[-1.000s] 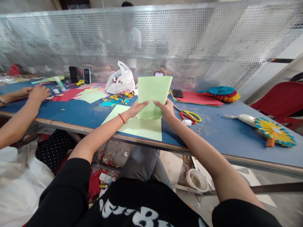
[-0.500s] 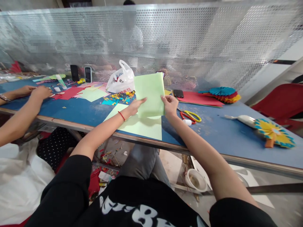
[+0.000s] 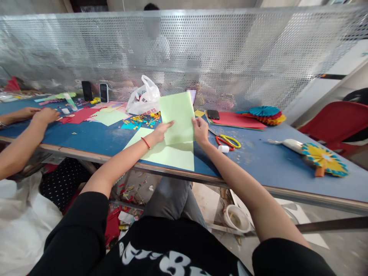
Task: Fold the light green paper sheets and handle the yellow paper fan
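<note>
A pale green sheet of paper (image 3: 178, 115) is held up in front of me, tilted above the table. My left hand (image 3: 161, 131) grips its left edge, the thumb lying on the near face. At the right edge my right hand (image 3: 200, 129) pinches the same sheet between thumb and fingers. Beneath both hands a larger pale green sheet (image 3: 172, 156) lies flat near the table's front edge. Close to my right hand are scissors (image 3: 229, 141) with red and yellow handles and a small white cap (image 3: 223, 148).
Blue table (image 3: 247, 165) in front of a perforated metal screen (image 3: 244, 57). A white plastic bag (image 3: 143, 97) and yellow scraps (image 3: 143, 120) lie behind my left hand. Red paper (image 3: 238, 120) and a phone (image 3: 213, 114) are at the right back. A co-worker's hands (image 3: 46, 115) rest at left.
The held green sheet has tilted slightly, and both hands keep their grip on it. The whole view has shifted a little.
</note>
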`<state>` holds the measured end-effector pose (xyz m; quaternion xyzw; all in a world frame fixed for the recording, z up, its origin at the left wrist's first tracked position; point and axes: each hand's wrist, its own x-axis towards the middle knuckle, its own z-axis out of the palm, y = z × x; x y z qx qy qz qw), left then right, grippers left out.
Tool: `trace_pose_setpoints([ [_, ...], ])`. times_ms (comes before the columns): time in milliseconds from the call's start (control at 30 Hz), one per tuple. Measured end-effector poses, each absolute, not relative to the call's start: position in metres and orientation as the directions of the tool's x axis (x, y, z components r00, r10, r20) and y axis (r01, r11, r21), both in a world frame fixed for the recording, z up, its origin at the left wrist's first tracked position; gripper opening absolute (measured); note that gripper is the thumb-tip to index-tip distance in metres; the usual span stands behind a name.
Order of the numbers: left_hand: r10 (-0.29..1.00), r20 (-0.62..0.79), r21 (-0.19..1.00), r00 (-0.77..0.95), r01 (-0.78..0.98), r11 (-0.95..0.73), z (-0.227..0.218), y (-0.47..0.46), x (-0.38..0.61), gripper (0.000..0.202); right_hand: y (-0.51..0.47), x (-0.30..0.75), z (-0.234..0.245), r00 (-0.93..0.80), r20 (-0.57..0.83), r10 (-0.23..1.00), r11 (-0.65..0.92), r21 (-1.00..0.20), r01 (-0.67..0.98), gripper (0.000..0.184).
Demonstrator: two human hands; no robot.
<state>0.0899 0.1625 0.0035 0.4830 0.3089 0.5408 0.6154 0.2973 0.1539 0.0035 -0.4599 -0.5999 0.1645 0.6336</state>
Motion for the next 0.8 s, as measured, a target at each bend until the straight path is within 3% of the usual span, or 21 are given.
trace_pose_setpoints([
  [333,0.977,0.08,0.931,0.199,-0.366,-0.001,0.0097,0.16,0.0889,0.042,0.1535,0.3,0.008,0.212,0.612,0.762,0.51,-0.769,0.385,0.071],
  [633,0.984,0.147,0.921,0.097,-0.378,-0.1,0.0058,0.1563,0.0933,0.045,0.1525,0.3018,0.007,0.208,0.623,0.754,0.529,-0.764,0.37,0.073],
  [800,0.975,0.22,0.883,0.034,-0.431,-0.184,0.0105,0.1601,0.0921,0.058,0.1483,0.2998,0.0076,0.105,0.615,0.781,0.552,-0.76,0.342,0.075],
])
